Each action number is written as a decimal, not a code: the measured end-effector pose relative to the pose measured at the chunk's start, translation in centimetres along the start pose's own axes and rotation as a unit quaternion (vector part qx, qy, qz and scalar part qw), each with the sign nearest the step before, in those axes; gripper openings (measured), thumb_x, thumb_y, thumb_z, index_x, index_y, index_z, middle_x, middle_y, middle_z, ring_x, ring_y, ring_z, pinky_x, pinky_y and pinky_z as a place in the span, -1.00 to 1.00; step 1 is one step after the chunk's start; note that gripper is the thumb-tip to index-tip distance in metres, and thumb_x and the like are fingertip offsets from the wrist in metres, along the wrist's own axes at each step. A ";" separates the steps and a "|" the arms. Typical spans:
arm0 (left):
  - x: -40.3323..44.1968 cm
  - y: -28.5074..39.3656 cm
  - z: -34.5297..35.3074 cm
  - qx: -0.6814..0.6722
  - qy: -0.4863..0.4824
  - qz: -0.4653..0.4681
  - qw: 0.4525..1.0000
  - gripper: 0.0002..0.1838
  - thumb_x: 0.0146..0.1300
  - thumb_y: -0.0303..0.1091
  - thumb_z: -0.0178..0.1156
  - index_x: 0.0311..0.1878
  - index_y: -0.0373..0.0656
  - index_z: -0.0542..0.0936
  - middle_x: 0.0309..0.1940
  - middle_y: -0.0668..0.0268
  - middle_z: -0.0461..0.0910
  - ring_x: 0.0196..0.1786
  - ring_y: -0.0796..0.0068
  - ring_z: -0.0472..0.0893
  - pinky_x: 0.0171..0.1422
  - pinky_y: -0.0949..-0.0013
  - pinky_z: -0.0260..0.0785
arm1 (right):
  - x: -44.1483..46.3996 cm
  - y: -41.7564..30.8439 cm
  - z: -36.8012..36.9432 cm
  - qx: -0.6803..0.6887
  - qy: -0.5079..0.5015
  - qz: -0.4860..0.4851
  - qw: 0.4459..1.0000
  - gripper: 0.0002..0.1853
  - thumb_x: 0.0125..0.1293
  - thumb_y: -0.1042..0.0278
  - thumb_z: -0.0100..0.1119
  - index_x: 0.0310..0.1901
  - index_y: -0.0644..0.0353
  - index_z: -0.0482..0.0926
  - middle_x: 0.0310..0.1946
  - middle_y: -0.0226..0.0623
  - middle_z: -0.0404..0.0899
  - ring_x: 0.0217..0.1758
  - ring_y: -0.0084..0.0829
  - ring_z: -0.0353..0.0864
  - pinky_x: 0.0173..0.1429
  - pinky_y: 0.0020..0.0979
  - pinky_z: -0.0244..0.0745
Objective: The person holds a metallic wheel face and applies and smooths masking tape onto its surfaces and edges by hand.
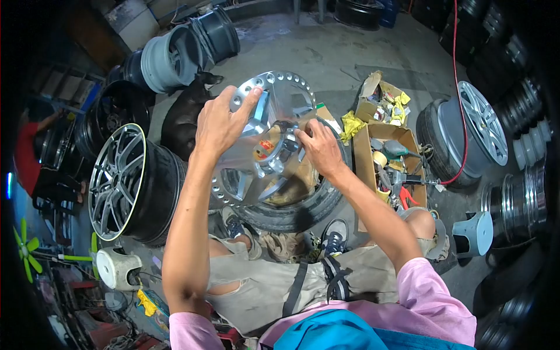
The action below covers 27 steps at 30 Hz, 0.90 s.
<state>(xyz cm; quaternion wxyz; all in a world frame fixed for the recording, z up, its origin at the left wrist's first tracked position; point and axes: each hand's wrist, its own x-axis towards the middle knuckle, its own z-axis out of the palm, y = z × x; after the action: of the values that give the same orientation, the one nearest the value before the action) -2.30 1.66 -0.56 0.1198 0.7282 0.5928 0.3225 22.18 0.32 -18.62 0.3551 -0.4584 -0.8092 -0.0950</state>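
Observation:
A shiny metal wheel centre (280,87), with a ring of bolt holes round its edge and an open hub, is held up before me. My left hand (224,119) is closed on its upper left edge, thumb across the face. At the hub, my right hand (321,149) has its fingers pinched together; whatever is in them is too small to make out. Underneath, a tire (291,220) lies flat on the floor between my feet, with brownish material partly visible inside it.
A cardboard box of tools (363,169) stands right of the tire. Wheels (119,181) stand at left, more (481,122) at right. A black dog (181,119) lies close by. A red hose (461,105) hangs at right. A person in red (26,154) is far left.

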 end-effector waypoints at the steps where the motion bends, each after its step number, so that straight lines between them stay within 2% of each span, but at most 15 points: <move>1: 0.0 0.1 -0.1 0.001 0.002 -0.001 1.000 -0.24 0.51 0.40 0.20 -0.20 -0.31 0.68 -0.46 -0.05 0.72 -0.26 -0.17 0.77 -0.06 -0.02 0.53 | 0.5 0.2 -0.3 0.001 0.001 -0.001 1.000 -0.64 0.28 0.48 0.37 0.12 0.12 0.73 -0.10 -0.23 0.48 0.03 -0.18 0.62 0.05 -0.15 0.51; 4: -0.1 0.4 -0.3 0.003 -0.020 -0.012 1.000 -0.25 0.51 0.39 0.20 -0.21 -0.31 0.67 -0.48 -0.06 0.71 -0.26 -0.20 0.75 -0.06 -0.02 0.52 | 2.0 0.5 -1.9 -0.042 0.031 -0.090 0.995 -0.61 0.34 0.44 0.26 0.20 0.12 0.70 -0.12 -0.31 0.46 0.01 -0.28 0.58 0.04 -0.22 0.47; 7: -0.1 0.2 0.0 0.017 -0.006 0.000 1.000 -0.25 0.52 0.38 0.20 -0.22 -0.31 0.66 -0.49 -0.05 0.71 -0.29 -0.18 0.75 -0.08 -0.02 0.51 | 2.8 0.6 -2.4 -0.022 0.048 -0.128 0.990 -0.62 0.32 0.44 0.31 0.18 0.11 0.71 -0.12 -0.32 0.47 0.00 -0.30 0.58 0.01 -0.23 0.46; 8: -0.2 0.1 0.0 0.009 -0.005 0.006 1.000 -0.23 0.55 0.40 0.14 -0.14 -0.31 0.70 -0.48 0.02 0.70 -0.34 0.03 0.71 -0.12 0.05 0.48 | 2.7 0.5 -2.7 -0.023 0.050 -0.128 0.990 -0.62 0.32 0.44 0.31 0.18 0.11 0.71 -0.12 -0.32 0.47 0.00 -0.30 0.58 0.01 -0.23 0.46; 9: -0.3 -0.2 -0.1 0.003 -0.003 0.011 1.000 -0.20 0.57 0.43 0.09 -0.05 -0.30 0.73 -0.48 0.09 0.68 -0.39 0.24 0.66 -0.16 0.12 0.45 | 2.2 0.2 -3.1 -0.002 0.051 -0.108 0.993 -0.63 0.31 0.43 0.36 0.16 0.09 0.72 -0.12 -0.32 0.48 -0.01 -0.30 0.58 0.01 -0.22 0.46; 11: 0.0 -1.2 0.0 -0.029 -0.017 -0.010 0.999 -0.19 0.60 0.43 0.05 -0.07 -0.31 0.72 -0.49 0.15 0.67 -0.39 0.32 0.64 -0.17 0.19 0.44 | 1.0 -0.6 -3.4 0.023 0.055 -0.090 0.994 -0.63 0.29 0.43 0.41 0.14 0.07 0.73 -0.12 -0.32 0.49 -0.02 -0.30 0.59 0.01 -0.22 0.47; 12: 0.1 -1.4 -0.1 -0.064 -0.035 -0.030 0.997 -0.18 0.63 0.43 0.01 -0.09 -0.31 0.72 -0.49 0.22 0.65 -0.38 0.41 0.62 -0.18 0.25 0.43 | 0.0 -1.0 -3.4 0.051 0.053 -0.025 0.997 -0.65 0.28 0.41 0.46 0.12 0.06 0.74 -0.12 -0.32 0.49 -0.06 -0.28 0.59 0.00 -0.22 0.48; 13: 0.0 -1.3 -0.3 -0.062 -0.035 -0.030 0.997 -0.18 0.63 0.43 0.01 -0.09 -0.31 0.72 -0.49 0.22 0.65 -0.38 0.41 0.62 -0.18 0.25 0.43 | -1.1 -1.4 -3.6 0.078 0.051 0.042 0.995 -0.66 0.27 0.39 0.51 0.09 0.04 0.75 -0.11 -0.32 0.49 -0.10 -0.26 0.60 -0.01 -0.21 0.48; 14: 0.0 -1.1 -0.5 -0.129 -0.052 -0.069 0.988 -0.17 0.65 0.43 -0.03 -0.09 -0.31 0.71 -0.47 0.27 0.64 -0.35 0.47 0.60 -0.18 0.31 0.41 | -2.1 -1.8 -3.9 0.111 0.044 0.102 0.988 -0.72 0.34 0.35 0.53 0.05 0.07 0.75 -0.10 -0.27 0.50 -0.11 -0.19 0.62 -0.02 -0.16 0.53; 15: -0.1 -0.9 -0.7 -0.193 -0.068 -0.107 0.973 -0.16 0.67 0.43 -0.07 -0.09 -0.31 0.71 -0.44 0.33 0.64 -0.33 0.54 0.58 -0.18 0.36 0.39 | -2.9 -2.4 -4.1 0.112 0.046 0.102 0.987 -0.72 0.34 0.35 0.53 0.05 0.07 0.75 -0.10 -0.27 0.50 -0.11 -0.19 0.62 -0.02 -0.16 0.53; 17: -0.4 -0.7 -0.5 -0.213 -0.065 -0.105 0.969 -0.17 0.68 0.42 -0.08 -0.08 -0.31 0.71 -0.38 0.34 0.65 -0.30 0.55 0.58 -0.17 0.38 0.39 | -4.2 -3.7 -4.2 0.201 0.048 0.214 0.955 -0.77 0.40 0.35 0.49 0.04 0.13 0.75 -0.06 -0.22 0.52 -0.12 -0.12 0.66 -0.03 -0.14 0.59; 18: -0.4 -0.8 -0.2 -0.235 -0.060 -0.102 0.965 -0.17 0.69 0.42 -0.09 -0.06 -0.31 0.71 -0.33 0.35 0.66 -0.28 0.56 0.58 -0.16 0.40 0.39 | -4.6 -4.2 -4.0 0.212 0.060 0.215 0.951 -0.81 0.48 0.39 0.41 0.05 0.20 0.72 -0.07 -0.17 0.56 -0.12 -0.11 0.69 -0.03 -0.17 0.62; 19: -0.4 -1.0 0.3 -0.220 -0.035 -0.100 0.970 -0.12 0.66 0.44 -0.08 0.04 -0.36 0.73 -0.31 0.17 0.72 -0.21 0.35 0.74 -0.01 0.20 0.54 | -4.8 -4.9 -3.9 0.219 0.064 0.212 0.950 -0.81 0.48 0.39 0.41 0.05 0.20 0.72 -0.07 -0.17 0.56 -0.12 -0.11 0.69 -0.03 -0.17 0.62; 22: -1.3 -0.3 0.5 -0.223 -0.045 -0.057 0.972 -0.16 0.68 0.42 -0.10 0.00 -0.34 0.69 -0.31 0.05 0.69 -0.19 0.24 0.77 0.03 0.17 0.54 | -4.5 -6.6 -4.2 0.298 0.071 0.295 0.905 -0.86 0.58 0.42 0.29 0.03 0.29 0.67 -0.17 -0.14 0.61 -0.18 -0.23 0.70 -0.06 -0.22 0.59; 27: -2.5 1.9 0.0 -0.208 -0.067 -0.055 0.974 -0.12 0.67 0.45 -0.15 -0.09 -0.36 0.63 -0.35 0.10 0.64 -0.18 0.23 0.75 0.04 0.16 0.53 | -1.7 -6.8 -7.2 0.308 0.101 0.297 0.898 -0.88 0.56 0.41 0.34 -0.05 0.28 0.67 -0.23 -0.18 0.64 -0.25 -0.26 0.68 -0.11 -0.28 0.56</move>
<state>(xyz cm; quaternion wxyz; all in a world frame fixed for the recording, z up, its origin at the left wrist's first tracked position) -1.01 -1.17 -0.33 0.3257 0.6732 0.5428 0.3823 20.74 -8.08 -13.36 0.5703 -0.5330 -0.5840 0.2227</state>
